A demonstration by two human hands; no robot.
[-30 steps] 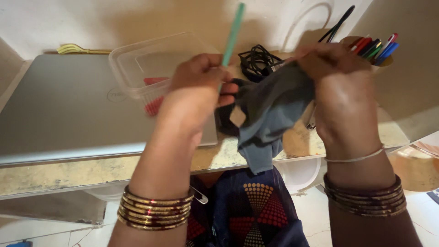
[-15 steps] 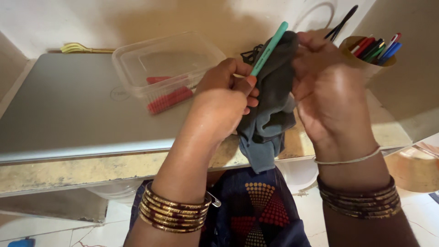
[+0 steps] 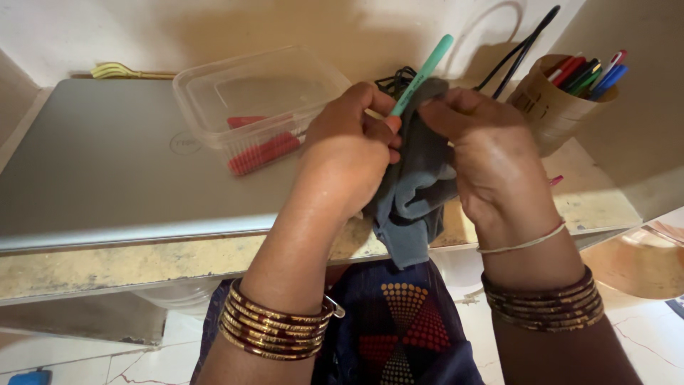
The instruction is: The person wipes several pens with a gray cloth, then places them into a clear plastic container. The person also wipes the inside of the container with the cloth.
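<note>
While the green pen (image 3: pixel 425 71) was gripped in the left hand (image 3: pixel 353 146), its long axis was tilted up and to the right above the desk (image 3: pixel 142 264). The grey cloth (image 3: pixel 417 185) was pinched against it by the right hand (image 3: pixel 484 153).

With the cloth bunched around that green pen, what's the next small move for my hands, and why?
Probably slide the right hand with the grey cloth up the teal pen. The left hand grips the pen's lower part, the cloth wraps only its middle, and the upper end sticks out bare.
</note>
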